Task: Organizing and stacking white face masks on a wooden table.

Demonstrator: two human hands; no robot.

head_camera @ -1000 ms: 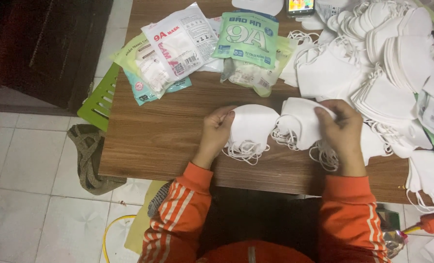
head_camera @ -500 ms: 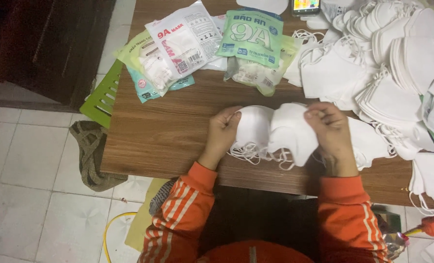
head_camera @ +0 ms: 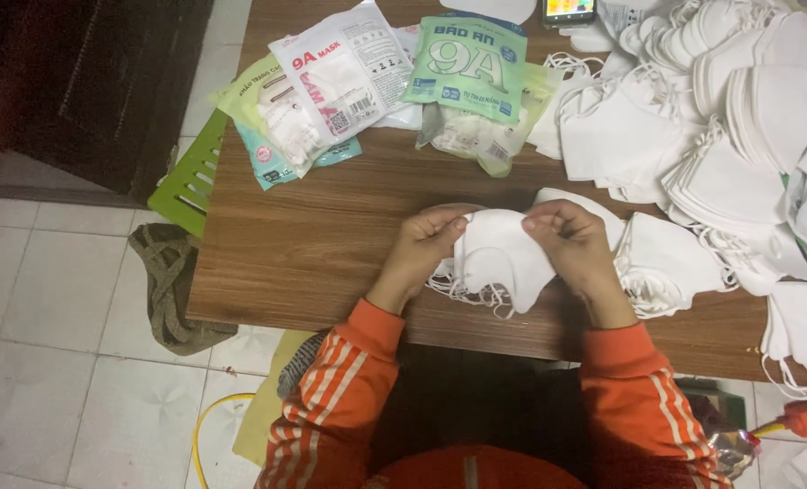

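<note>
The stack of white face masks is held just above the near middle of the wooden desk, between both hands. The left hand grips the stack's left edge with fingers closed on its upper corner; the right hand pinches the upper right corner, fingers likewise closed on the material. White ear loops hang loose from the lower edge of the stack, touching the desk.

Change from one second ago: two separate groups of masks, one under each hand, have been brought together. They now form a single overlapped stack, so the hands share one bundle rather than one each.

Just right of the right hand lies another small group of masks, flat on the desk and not touched. Beyond it, the far right of the desk carries a large heap of loose white masks in nested rows. At the far edge lie printed mask pouches: a green pouch and a white and red pouch, with more beneath them. A green slatted plastic item projects past the desk's left edge, above a cloth on the tiled floor.
</note>
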